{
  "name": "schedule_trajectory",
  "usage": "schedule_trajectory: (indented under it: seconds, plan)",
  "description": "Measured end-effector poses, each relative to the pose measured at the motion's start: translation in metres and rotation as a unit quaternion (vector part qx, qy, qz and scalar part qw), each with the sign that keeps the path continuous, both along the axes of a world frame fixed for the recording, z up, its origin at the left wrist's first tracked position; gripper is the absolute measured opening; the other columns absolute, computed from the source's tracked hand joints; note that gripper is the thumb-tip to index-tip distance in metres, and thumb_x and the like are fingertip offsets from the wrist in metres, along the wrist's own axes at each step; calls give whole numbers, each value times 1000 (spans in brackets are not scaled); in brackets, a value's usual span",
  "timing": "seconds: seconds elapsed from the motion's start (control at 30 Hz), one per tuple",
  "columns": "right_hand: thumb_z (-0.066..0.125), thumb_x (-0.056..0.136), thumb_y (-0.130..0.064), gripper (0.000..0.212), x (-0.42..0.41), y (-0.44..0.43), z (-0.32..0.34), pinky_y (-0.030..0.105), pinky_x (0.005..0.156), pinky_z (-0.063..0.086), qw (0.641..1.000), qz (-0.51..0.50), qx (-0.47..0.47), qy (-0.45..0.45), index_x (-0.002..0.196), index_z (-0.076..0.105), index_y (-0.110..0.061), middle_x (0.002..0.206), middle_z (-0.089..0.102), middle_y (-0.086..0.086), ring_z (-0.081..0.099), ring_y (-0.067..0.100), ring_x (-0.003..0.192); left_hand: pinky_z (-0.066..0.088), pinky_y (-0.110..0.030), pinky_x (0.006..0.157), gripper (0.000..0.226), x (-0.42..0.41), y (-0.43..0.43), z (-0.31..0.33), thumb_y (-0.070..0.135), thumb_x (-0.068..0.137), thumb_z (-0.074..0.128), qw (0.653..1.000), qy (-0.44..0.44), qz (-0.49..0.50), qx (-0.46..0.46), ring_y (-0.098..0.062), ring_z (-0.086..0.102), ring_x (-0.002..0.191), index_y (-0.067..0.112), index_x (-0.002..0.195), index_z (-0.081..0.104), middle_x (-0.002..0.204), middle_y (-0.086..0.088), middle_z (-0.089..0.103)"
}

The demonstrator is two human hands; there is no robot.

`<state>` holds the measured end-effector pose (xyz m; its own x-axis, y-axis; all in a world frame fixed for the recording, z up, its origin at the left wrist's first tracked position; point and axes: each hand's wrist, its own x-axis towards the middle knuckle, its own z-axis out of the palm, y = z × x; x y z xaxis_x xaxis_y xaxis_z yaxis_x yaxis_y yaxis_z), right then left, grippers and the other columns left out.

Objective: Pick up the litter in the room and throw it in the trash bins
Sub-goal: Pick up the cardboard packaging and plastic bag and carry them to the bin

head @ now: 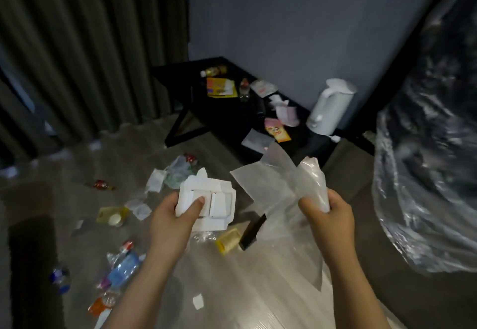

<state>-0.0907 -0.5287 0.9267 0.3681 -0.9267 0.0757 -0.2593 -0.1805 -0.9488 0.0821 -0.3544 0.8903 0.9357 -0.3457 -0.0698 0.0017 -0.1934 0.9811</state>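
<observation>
My left hand (pixel 175 215) grips a white flattened cardboard package (pixel 216 199), thumb on top of it. My right hand (pixel 327 215) grips the bunched rim of a clear plastic bag (pixel 284 186), which hangs open below and spreads over the floor. Litter lies on the floor around: a crushed water bottle (pixel 124 264), a yellow sachet (pixel 227 241), a black packet (pixel 253 230), a yellow packet with a cap (pixel 112 216), a red candy wrapper (pixel 102 184) and white wrappers (pixel 154 181).
A low black table (pixel 219 122) in the corner holds packets, tissues, small bottles and a white kettle (pixel 330 106). A big bin lined with clear plastic (pixel 433 173) stands at the right. Dark curtains (pixel 90 44) hang at left. A dark rug (pixel 31 264) lies lower left.
</observation>
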Motion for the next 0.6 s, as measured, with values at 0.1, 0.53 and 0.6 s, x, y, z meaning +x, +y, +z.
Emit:
schedule_trajectory:
  seconds: [0.1,0.53,0.6]
  plan:
    - [67,70,-14,7,-31,18,10,19,43,45,997,-77,-5,-9,73,65,-19,59,62,-6,55,5,50,45,-14,51,9,-2,-16,21,23,83,70,996,-19,-80,-23,-3,66,69,31,82,65,79,13,68]
    - [64,73,-8,15,-281,107,36,20,46,36,885,-464,-27,4,62,55,-12,52,50,-6,41,6,48,55,-38,66,7,-207,-108,58,20,83,70,879,-17,-473,-52,-18,66,78,25,84,66,83,4,70]
    - [63,74,-6,14,-323,128,37,20,44,31,857,-514,-32,1,67,53,0,55,46,-3,36,9,50,50,-31,61,6,-252,-113,62,19,82,70,855,-30,-514,-59,-17,65,78,21,87,67,83,4,69]
